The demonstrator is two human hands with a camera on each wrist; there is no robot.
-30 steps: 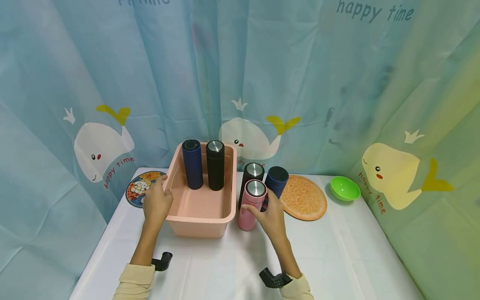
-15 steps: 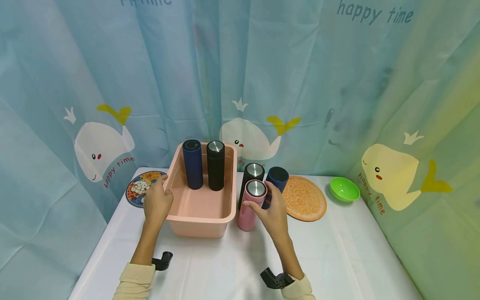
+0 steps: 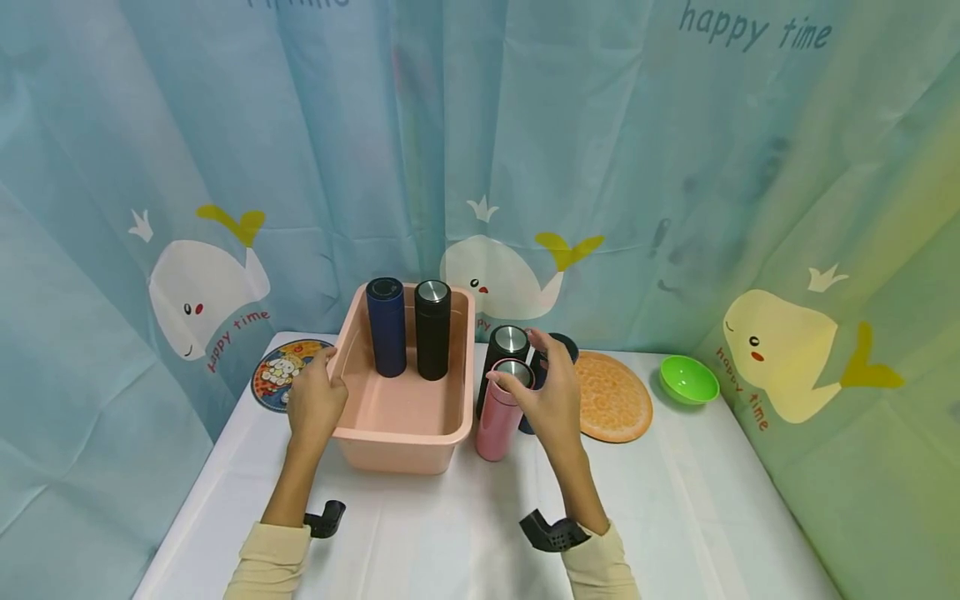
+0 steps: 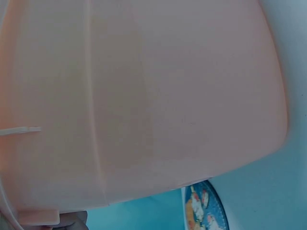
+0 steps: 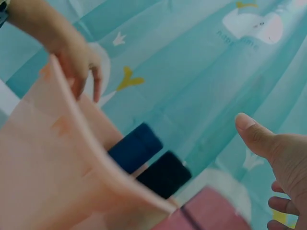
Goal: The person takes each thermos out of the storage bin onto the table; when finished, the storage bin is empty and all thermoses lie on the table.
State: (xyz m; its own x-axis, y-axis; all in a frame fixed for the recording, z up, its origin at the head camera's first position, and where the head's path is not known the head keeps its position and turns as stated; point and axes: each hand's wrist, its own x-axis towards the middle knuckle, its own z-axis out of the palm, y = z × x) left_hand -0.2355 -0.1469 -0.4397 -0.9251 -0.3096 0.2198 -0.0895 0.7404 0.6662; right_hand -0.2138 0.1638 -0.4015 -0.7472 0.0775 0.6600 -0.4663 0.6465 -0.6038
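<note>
My left hand (image 3: 317,404) grips the left rim of a pink plastic tub (image 3: 401,457). Inside the tub stand a blue thermos bottle (image 3: 387,337) and a black thermos bottle (image 3: 432,342), both upright. Just right of the tub stands a pink thermos bottle (image 3: 495,429) with a silver-topped lid. My right hand (image 3: 553,408) is by its lid, thumb and fingers spread; the right wrist view shows the thumb apart from the pink bottle. Behind are another black thermos bottle (image 3: 510,338) and a dark blue thermos bottle (image 3: 568,345), partly hidden by the right hand.
A round orange mat (image 3: 615,400) lies right of the bottles, with a green bowl (image 3: 688,379) beyond it. Left of the tub, a round cartoon-printed mat (image 3: 277,375) is partly covered by the left hand. A patterned curtain (image 3: 525,125) hangs behind the white table (image 3: 420,533).
My right hand has loosened from the pink bottle; its fingers have spread and risen beside the lid. The pink bottle stays standing there. The left hand and tub have not visibly moved.
</note>
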